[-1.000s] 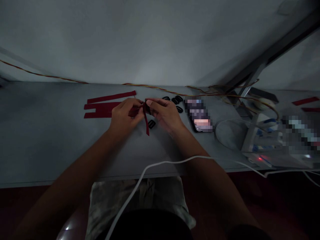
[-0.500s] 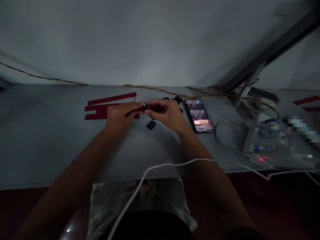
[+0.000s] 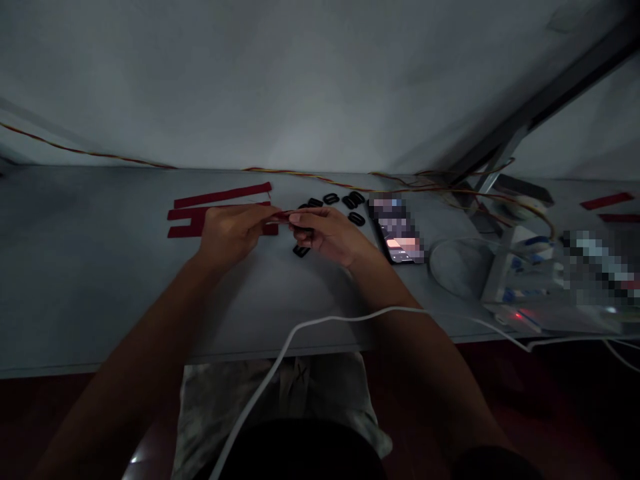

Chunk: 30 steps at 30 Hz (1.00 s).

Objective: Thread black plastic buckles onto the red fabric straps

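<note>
My left hand (image 3: 227, 233) pinches a short red strap (image 3: 281, 217) above the table. The strap's other end is between the thumb and fingers of my right hand (image 3: 327, 235), where a dark piece shows partly under the fingers. Flat red straps (image 3: 187, 223) lie under and beyond my left hand, with one more strip (image 3: 223, 195) behind them. Several black slide buckles (image 3: 331, 199) are scattered behind my right hand. Another black buckle (image 3: 301, 251) lies just in front of its fingers, partly covered.
A lit phone (image 3: 400, 230) lies right of the buckles. A white cable (image 3: 340, 319) crosses over my right forearm. Twisted wires (image 3: 320, 177) run along the wall. At the right stand a white device (image 3: 520, 267) and a mirror-like panel's metal frame (image 3: 505, 153).
My right hand has turned and shifted slightly down, its fingers now curled beneath the strap. More black buckles show behind it. My left hand has moved slightly left.
</note>
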Motion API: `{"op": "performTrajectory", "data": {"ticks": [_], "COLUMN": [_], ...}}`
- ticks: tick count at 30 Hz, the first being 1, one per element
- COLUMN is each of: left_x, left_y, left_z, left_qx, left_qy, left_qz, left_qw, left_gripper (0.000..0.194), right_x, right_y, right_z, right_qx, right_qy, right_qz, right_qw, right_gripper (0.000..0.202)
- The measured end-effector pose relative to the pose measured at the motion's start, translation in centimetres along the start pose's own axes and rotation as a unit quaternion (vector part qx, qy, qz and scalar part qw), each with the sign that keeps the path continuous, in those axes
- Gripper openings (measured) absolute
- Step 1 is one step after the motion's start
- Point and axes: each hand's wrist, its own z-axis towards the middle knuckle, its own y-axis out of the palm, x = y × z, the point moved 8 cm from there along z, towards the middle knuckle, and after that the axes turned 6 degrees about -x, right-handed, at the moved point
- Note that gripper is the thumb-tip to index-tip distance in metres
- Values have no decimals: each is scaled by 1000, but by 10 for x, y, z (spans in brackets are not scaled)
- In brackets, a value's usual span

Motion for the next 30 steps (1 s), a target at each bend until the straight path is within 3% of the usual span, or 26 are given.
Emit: {"op": "performTrajectory", "data": {"ticks": [9,14,19,23,27,30], "left_x": [11,3,17,34,32,26], "left_y": [4,13,-6,-28,-34,-34], "left_z": [0,0,-12,-43,-78,-98], "left_qx": [-26,-73,-102,-129,-209,-287], "left_qy": [51,16,80,150,142,111], "left_qz": [12,44,78,91,107,117], "left_qw": [998,996,988,976,962,944], "left_gripper": [39,15,13,21,33,40], "right_x": [-1,3,6,13,24,31], "right_y": [-9,-6,5,31,60,70], "right_z": [0,3,-1,-3,-5,-8], "right_qx": [20,22,-4,-57,-98,-101], "right_qy": [-4,-7,4,-30,-96,-103], "right_qz": [-16,-69,-200,-367,-550,-639], "right_qw": [1000,997,980,928,824,755], "right_gripper": [31,29,30,26,29,37]}}
